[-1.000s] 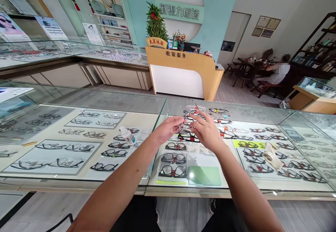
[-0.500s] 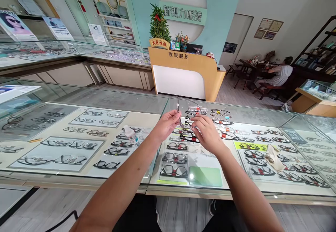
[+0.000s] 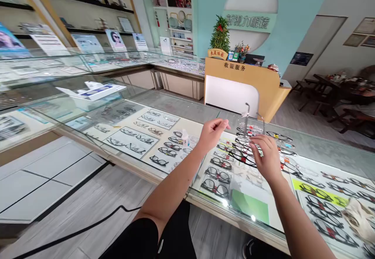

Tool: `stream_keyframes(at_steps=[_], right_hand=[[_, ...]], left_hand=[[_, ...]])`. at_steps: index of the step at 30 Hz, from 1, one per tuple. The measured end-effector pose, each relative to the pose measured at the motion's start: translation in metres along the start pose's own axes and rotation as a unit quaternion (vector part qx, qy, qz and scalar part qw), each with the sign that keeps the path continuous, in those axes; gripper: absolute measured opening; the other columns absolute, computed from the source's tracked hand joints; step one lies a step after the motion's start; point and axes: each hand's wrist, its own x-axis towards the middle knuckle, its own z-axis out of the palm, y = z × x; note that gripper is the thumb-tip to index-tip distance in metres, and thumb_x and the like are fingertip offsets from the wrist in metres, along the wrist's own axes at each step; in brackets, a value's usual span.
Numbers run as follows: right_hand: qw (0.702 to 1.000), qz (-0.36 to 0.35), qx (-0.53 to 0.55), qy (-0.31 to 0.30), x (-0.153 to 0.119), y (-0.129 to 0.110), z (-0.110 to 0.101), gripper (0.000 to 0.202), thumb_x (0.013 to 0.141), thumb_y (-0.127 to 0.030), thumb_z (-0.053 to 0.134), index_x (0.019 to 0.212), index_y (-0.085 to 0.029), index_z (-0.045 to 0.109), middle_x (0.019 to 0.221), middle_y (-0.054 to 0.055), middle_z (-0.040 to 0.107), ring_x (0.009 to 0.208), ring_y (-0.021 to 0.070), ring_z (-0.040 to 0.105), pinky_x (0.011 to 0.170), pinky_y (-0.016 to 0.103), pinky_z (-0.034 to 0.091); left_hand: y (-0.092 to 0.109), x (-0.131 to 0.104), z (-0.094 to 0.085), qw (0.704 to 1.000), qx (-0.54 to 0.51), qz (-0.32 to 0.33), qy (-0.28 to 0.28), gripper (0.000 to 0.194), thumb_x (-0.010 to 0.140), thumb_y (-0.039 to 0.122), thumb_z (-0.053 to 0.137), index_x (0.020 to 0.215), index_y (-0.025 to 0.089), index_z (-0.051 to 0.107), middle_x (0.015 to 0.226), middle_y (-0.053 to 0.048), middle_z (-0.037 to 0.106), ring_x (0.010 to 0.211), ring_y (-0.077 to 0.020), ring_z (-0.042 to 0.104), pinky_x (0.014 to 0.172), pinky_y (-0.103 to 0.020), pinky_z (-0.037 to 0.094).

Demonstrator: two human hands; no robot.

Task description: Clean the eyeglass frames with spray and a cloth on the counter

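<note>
My right hand [image 3: 266,158] pinches a thin, clear-framed pair of glasses [image 3: 252,125] just above the glass counter [image 3: 175,106]. Both temples stand upright above my fingers. My left hand [image 3: 213,132] hovers a short way left of the glasses, its fingertips pinched together with nothing visible between them. Under the glass below both hands lie rows of dark eyeglass frames [image 3: 217,175].
A small white bottle [image 3: 185,137], a green card [image 3: 250,206] and a crumpled cloth [image 3: 356,216] lie inside the case. A white box [image 3: 93,91] rests on the counter top at left. An orange cashier desk [image 3: 240,83] stands behind. A black cable [image 3: 73,233] runs across the floor.
My left hand has let go of the raised temple and drawn away to the left. The right hand keeps the glasses, both temples now upright. The view has swung left.
</note>
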Motion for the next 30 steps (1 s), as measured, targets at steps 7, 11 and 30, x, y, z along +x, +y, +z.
stream_keyframes(at_steps=[7,11,30], right_hand=[[0.992,0.060,0.009,0.107,0.001,0.014,-0.009,0.019,0.108,-0.043,0.067,0.103,-0.027,0.075,0.112,0.011,0.084,0.114,0.0336,0.076,0.104,0.055,0.055],[0.983,0.117,0.056,0.133,0.001,0.024,-0.010,0.027,0.106,-0.052,0.069,0.102,-0.026,0.076,0.115,0.012,0.084,0.114,0.0326,0.076,0.104,0.053,0.056],[0.832,0.325,0.387,0.229,0.014,0.043,-0.012,0.063,0.068,-0.074,0.096,0.100,-0.023,0.078,0.121,0.016,0.086,0.123,0.0369,0.078,0.119,0.061,0.053]], left_hand=[[-0.017,-0.051,-0.060,0.900,0.248,0.091,0.347,0.042,0.093,0.033,0.076,0.131,0.023,0.060,0.132,-0.014,0.061,0.125,-0.0303,0.059,0.116,-0.044,0.043],[-0.060,-0.062,-0.086,0.915,0.314,-0.115,0.225,0.067,0.083,0.027,0.081,0.143,0.019,0.052,0.148,-0.019,0.060,0.141,-0.0366,0.057,0.123,-0.049,0.038],[-0.050,0.091,0.023,0.933,0.360,-0.002,0.001,0.019,0.089,0.037,0.077,0.093,0.024,0.063,0.081,-0.009,0.069,0.088,-0.0309,0.069,0.077,-0.035,0.040]])
